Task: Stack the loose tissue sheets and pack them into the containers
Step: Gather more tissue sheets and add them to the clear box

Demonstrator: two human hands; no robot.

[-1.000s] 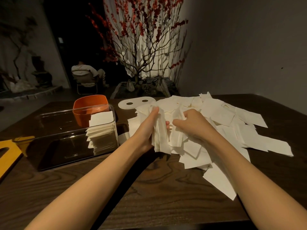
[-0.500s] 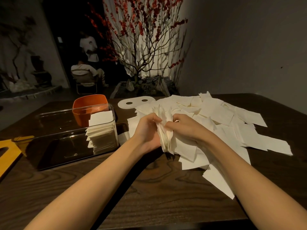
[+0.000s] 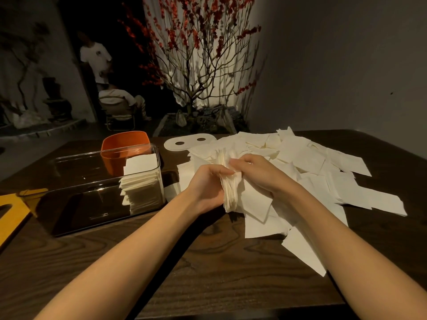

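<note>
Both forearms reach forward and converge; the left hand [image 3: 205, 183] and right hand [image 3: 258, 173] curl around the tissue bundle [image 3: 230, 192], gripping it from opposite sides.

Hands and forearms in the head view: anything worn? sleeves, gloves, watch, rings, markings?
Nothing worn that shows. The left hand and right hand are bare, with no gloves and no rings visible. Both forearms are uncovered from the wrist to the frame's bottom edge: no sleeve, watch, band, cable or marking in view. The light is dim, so a thin ring could go unseen.
</note>
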